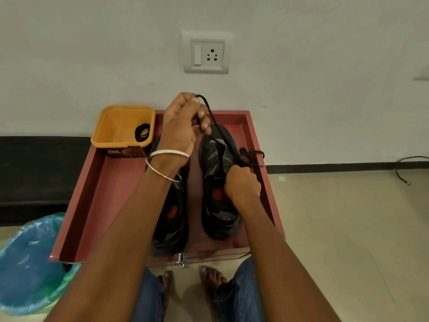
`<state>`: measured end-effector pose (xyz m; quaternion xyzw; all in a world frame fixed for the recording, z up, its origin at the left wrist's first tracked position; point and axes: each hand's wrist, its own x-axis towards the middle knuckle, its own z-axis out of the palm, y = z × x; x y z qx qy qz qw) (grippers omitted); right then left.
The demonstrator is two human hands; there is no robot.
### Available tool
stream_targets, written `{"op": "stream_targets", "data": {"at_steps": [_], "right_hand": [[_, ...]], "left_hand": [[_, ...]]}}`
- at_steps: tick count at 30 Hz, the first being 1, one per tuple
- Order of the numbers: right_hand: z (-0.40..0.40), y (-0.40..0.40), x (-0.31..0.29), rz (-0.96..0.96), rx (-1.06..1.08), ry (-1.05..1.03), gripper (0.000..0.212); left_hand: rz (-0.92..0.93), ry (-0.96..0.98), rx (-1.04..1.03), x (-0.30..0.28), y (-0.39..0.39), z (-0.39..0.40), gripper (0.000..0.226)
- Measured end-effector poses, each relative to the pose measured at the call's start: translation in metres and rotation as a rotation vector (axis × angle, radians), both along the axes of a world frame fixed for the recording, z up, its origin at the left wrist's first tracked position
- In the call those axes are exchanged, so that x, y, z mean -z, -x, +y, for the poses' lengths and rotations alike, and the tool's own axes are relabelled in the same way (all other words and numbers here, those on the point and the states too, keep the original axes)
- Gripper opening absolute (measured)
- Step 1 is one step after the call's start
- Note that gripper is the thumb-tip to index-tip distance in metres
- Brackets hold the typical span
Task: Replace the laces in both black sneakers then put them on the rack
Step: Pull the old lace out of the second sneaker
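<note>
Clearly the lacing step is in hand, on the right sneaker [219,180], which sits toe-away in the pink drawer [111,189] beside the left sneaker [170,219] — that one is largely hidden under the forearm, so whether it has a lace I cannot tell. The left hand [180,126] is raised above the toe, its grip curled and pinching the black lace [216,122], which runs taut down to the eyelets; the right hand [241,182] grips the shoe at the tongue and throat, fingers curled, steadying it. A loose tangle of the lace lies just right of the shoe. The next move likely calls for drawing the slack through and feeding the tip into the next eyelet. An orange tub [123,126] at the drawer's far left corner holds a coiled black lace [142,132] — probably the spare.
</note>
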<state>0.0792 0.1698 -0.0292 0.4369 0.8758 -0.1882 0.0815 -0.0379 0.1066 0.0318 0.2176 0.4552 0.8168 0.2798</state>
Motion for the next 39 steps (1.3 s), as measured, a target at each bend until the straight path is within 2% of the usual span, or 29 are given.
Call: {"op": "stream_targets", "data": {"at_steps": [2, 5, 7, 8, 9, 11, 12, 13, 16, 19, 22, 25, 28, 31, 35, 39], "right_hand": [[0.000, 0.000, 0.000, -0.001, 0.013, 0.008, 0.023], [-0.001, 0.001, 0.003, 0.014, 0.028, 0.004, 0.021], [-0.001, 0.002, 0.005, 0.015, 0.026, 0.001, 0.021], [0.000, 0.002, 0.005, 0.015, 0.022, -0.001, 0.021], [0.000, 0.002, 0.005, 0.017, 0.020, -0.001, 0.021], [0.001, 0.002, 0.007, 0.037, 0.042, 0.020, 0.020], [0.001, 0.001, 0.006, 0.044, 0.055, 0.031, 0.020], [0.001, 0.000, 0.006, 0.044, 0.049, 0.028, 0.020], [0.001, -0.001, 0.004, 0.038, -0.002, -0.004, 0.021], [0.002, -0.002, 0.004, 0.028, -0.015, -0.012, 0.023], [0.002, -0.002, 0.005, 0.043, -0.011, -0.008, 0.022], [0.002, -0.002, 0.006, 0.059, -0.003, 0.000, 0.021], [0.002, -0.002, 0.006, 0.054, -0.004, 0.001, 0.022], [0.002, -0.001, 0.004, 0.029, -0.027, -0.008, 0.026], [0.000, 0.001, 0.002, 0.000, -0.051, -0.027, 0.027], [-0.002, 0.001, 0.001, -0.005, -0.046, -0.032, 0.027]], "left_hand": [[-0.005, -0.099, 0.101, -0.019, 0.000, -0.007, 0.018], [-0.009, -0.268, 0.424, -0.032, 0.005, -0.020, 0.011], [-0.010, -0.269, 0.593, -0.027, 0.009, -0.027, 0.014], [0.013, -0.157, 0.596, -0.023, 0.011, -0.028, 0.022], [0.069, 0.055, 0.531, -0.016, 0.012, -0.028, 0.035], [0.282, 0.589, 0.324, -0.001, 0.013, -0.019, 0.058], [0.408, 0.791, 0.249, 0.008, 0.012, -0.013, 0.060], [0.533, 0.914, 0.179, 0.018, 0.009, -0.006, 0.053], [0.858, 1.052, 0.028, 0.050, 0.006, 0.013, 0.018], [0.994, 1.173, 0.051, 0.066, 0.001, 0.031, 0.022], [1.081, 1.333, -0.048, 0.071, -0.006, 0.040, 0.025], [1.056, 1.369, -0.146, 0.068, -0.015, 0.044, 0.025], [0.985, 1.287, -0.182, 0.074, -0.011, 0.045, 0.026], [0.781, 1.112, -0.219, 0.078, 0.001, 0.039, 0.027], [0.476, 0.902, -0.266, 0.061, 0.004, 0.029, 0.016], [0.133, 0.674, -0.241, 0.033, 0.005, 0.013, 0.024]]}}
